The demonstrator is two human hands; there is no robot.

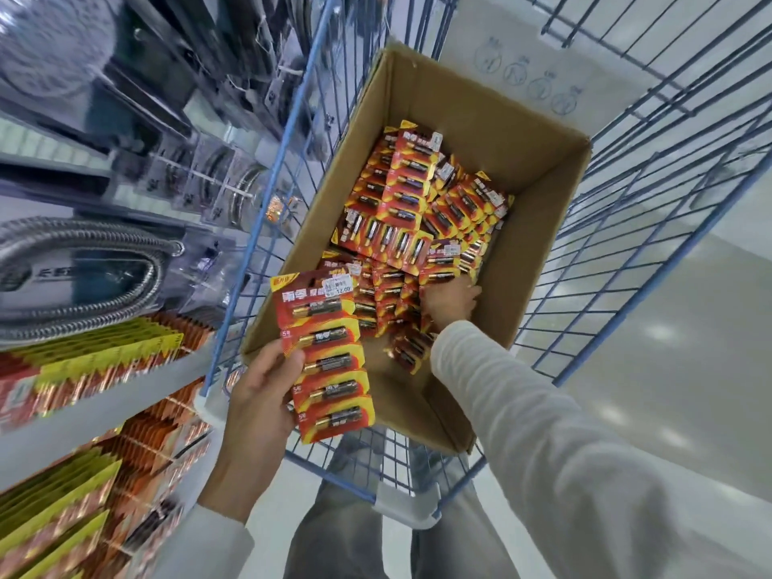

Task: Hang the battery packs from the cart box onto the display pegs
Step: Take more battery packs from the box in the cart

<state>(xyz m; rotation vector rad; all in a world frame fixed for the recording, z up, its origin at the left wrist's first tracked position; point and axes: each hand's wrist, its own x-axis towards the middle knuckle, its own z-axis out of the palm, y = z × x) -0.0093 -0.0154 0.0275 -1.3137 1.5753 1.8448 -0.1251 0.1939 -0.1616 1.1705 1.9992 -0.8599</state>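
Hands work a cardboard box [543,181] of battery packs [407,211] standing in a blue wire cart [651,227] beside a shop display [83,361]. The left hand [259,394] grips a red-and-yellow strip of packs [328,357] by its left edge, thumb pressed on the front, the fingers behind it out of sight, holding it above the box's near corner. The right hand [449,302] reaches down into the loose heap, its fingers buried among the cards; whether they have closed on a pack cannot be told.

The step in hand appears to be gathering stock for the pegs. Done well, it likely means lifting one strip free by its top end, so neighbours do not snag or spill, with the hang hole uppermost.

The pegs themselves cannot be made out: the display at left is blurred and cut off, showing only rows of yellow and orange cards below packaged shower hoses [83,277].
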